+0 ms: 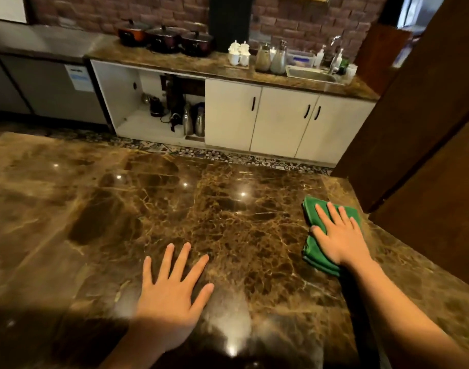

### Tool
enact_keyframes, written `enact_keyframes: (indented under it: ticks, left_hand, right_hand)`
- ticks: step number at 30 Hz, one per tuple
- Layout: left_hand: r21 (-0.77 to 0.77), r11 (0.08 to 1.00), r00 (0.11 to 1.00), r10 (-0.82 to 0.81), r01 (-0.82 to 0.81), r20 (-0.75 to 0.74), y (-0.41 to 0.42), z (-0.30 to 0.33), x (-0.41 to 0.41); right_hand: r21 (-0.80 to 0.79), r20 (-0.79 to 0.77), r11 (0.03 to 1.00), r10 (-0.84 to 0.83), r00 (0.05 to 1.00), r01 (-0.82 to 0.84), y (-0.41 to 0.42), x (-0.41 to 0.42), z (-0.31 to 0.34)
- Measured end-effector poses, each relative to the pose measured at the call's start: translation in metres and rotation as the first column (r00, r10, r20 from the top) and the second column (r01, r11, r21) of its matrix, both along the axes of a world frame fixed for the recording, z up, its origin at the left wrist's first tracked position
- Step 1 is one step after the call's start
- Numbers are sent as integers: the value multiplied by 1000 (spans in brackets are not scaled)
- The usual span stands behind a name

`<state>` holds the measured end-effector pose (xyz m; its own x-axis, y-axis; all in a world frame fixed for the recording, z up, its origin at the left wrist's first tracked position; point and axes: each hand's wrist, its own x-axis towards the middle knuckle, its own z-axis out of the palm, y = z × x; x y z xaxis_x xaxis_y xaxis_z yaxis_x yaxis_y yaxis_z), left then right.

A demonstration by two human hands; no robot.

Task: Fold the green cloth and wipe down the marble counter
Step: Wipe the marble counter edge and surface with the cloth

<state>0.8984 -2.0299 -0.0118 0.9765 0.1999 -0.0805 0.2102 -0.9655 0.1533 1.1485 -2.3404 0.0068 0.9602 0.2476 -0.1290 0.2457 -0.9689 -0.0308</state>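
The green cloth (311, 247) lies folded into a thick pad on the brown marble counter (228, 217), near its right side. My right hand (339, 235) presses flat on top of the cloth, fingers spread and pointing away from me; the cloth shows past the fingertips and along the thumb side. My left hand (174, 291) rests palm-down on bare marble near the front middle, fingers apart, holding nothing.
A brown wooden panel (425, 161) rises at the counter's right edge, close to the cloth. Beyond the counter's far edge are patterned floor tiles, white cabinets (281, 121), a back counter with pots (164, 38), jars and a sink (311, 74).
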Motion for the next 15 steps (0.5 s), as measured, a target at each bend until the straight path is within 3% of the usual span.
enact_keyframes:
  ticks: [4,6,11,15]
  left_hand:
    - [10,1000,1000,12,-12,14,-1,0,5]
    - [22,1000,1000,13,-13,13,-1,0,7]
    - [-8,999,999,31,-31,21,-1,4,3]
    - [13,999,999,37,-37,15,-4,7,0]
  right_hand:
    - [-3,-22,996,-86,996,86,33,69,1]
    - [-17,-34,999,-32,999,32,62,74,3]
    - [26,-16,943,332,943,-331,140,-37,1]
    - [53,14,858,512,859,-512,122,-140,-1]
